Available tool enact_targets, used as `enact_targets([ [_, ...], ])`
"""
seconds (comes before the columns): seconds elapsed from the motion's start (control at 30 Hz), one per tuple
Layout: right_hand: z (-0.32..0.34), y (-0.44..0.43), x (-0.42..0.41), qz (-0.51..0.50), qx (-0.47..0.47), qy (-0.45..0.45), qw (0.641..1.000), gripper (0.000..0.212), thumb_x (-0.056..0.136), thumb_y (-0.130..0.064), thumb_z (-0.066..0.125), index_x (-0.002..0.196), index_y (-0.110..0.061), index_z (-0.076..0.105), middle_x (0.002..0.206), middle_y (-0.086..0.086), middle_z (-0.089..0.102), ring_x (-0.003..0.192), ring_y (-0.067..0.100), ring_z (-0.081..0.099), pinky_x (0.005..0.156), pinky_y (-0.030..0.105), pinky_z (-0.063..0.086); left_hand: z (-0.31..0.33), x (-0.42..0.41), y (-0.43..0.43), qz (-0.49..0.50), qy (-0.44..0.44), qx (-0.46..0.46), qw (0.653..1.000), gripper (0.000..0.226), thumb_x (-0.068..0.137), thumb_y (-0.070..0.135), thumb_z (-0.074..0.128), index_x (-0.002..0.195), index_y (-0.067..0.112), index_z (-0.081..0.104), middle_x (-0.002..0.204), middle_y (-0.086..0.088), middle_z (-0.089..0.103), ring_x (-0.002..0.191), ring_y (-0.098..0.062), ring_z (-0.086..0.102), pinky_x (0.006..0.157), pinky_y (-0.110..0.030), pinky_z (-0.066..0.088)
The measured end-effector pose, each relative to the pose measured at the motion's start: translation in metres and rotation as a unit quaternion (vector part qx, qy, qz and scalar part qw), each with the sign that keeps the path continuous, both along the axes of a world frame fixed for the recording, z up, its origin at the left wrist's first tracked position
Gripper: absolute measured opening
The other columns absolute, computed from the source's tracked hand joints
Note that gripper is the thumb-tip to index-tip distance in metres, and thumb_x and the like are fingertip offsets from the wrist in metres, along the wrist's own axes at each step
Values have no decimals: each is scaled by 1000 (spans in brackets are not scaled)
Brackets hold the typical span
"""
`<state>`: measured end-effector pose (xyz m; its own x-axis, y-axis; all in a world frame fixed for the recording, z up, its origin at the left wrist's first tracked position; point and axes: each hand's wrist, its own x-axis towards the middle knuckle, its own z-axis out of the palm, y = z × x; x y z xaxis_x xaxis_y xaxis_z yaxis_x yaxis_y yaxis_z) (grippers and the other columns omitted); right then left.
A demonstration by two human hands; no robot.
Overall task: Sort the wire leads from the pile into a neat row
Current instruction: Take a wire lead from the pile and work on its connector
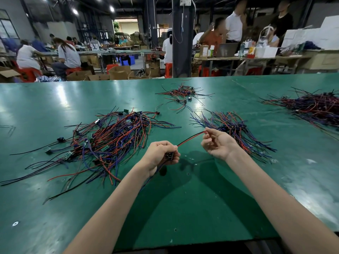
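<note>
A big loose pile of red, blue and black wire leads (110, 142) with small circuit boards lies left of centre on the green table (183, 208). My left hand (161, 154) grips one lead by its small black part, and a blue wire trails down past my wrist. A red and black wire pair (192, 138) stretches from that hand up to my right hand (218, 143), which pinches its far end. Just behind my right hand lies a tidier bunch of leads (236, 129).
A small scatter of leads (183, 96) lies further back in the middle. Another large dark heap (315, 107) sits at the far right. Beyond the table edge, people sit and stand at other benches among cardboard boxes and red stools.
</note>
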<state>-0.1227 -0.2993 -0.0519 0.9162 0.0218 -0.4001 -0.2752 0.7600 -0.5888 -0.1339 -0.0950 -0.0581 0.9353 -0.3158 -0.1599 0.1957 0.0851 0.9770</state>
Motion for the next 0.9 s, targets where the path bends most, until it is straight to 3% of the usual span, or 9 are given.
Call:
enact_targets([
  [0.17, 0, 9, -5, 8, -202, -79, 976, 27, 87, -31, 64, 82, -4, 63, 59, 2, 55, 45, 9, 47, 43, 20, 47, 1, -1, 0, 10, 2, -26, 1000, 24, 90, -2, 54, 67, 2, 54, 57, -10, 63, 46, -15, 59, 49, -22, 53],
  [0.23, -4, 18, -8, 49, -243, -112, 962, 26, 84, -27, 65, 87, -1, 66, 65, 3, 57, 48, 8, 49, 48, 20, 50, 1, -1, -1, 9, 2, -34, 999, 24, 91, 0, 55, 66, 3, 55, 57, -10, 63, 47, -15, 58, 49, -22, 53],
  [0.37, -13, 41, -14, 88, -300, -157, 937, 16, 88, -13, 63, 76, -3, 67, 62, 3, 58, 43, 4, 50, 47, 18, 51, 1, -3, -1, 1, -2, -28, 1000, 22, 90, 0, 55, 68, 2, 57, 58, -9, 63, 48, -15, 59, 50, -22, 52],
  [0.67, -16, 48, -20, 110, -327, -157, 926, 20, 76, -22, 74, 68, -7, 63, 59, -1, 59, 47, 4, 47, 45, 18, 47, 2, -8, -6, -23, 1, -5, 1000, 20, 90, 0, 55, 71, 2, 57, 56, -8, 63, 46, -12, 58, 48, -22, 52],
  [0.9, -15, 51, -21, 80, -330, -158, 927, 29, 78, -19, 74, 59, -10, 56, 49, -4, 54, 40, 4, 43, 39, 17, 42, 3, -10, -7, -31, -7, 18, 999, 19, 91, 0, 55, 72, 2, 58, 58, -8, 63, 46, -12, 58, 46, -21, 49],
])
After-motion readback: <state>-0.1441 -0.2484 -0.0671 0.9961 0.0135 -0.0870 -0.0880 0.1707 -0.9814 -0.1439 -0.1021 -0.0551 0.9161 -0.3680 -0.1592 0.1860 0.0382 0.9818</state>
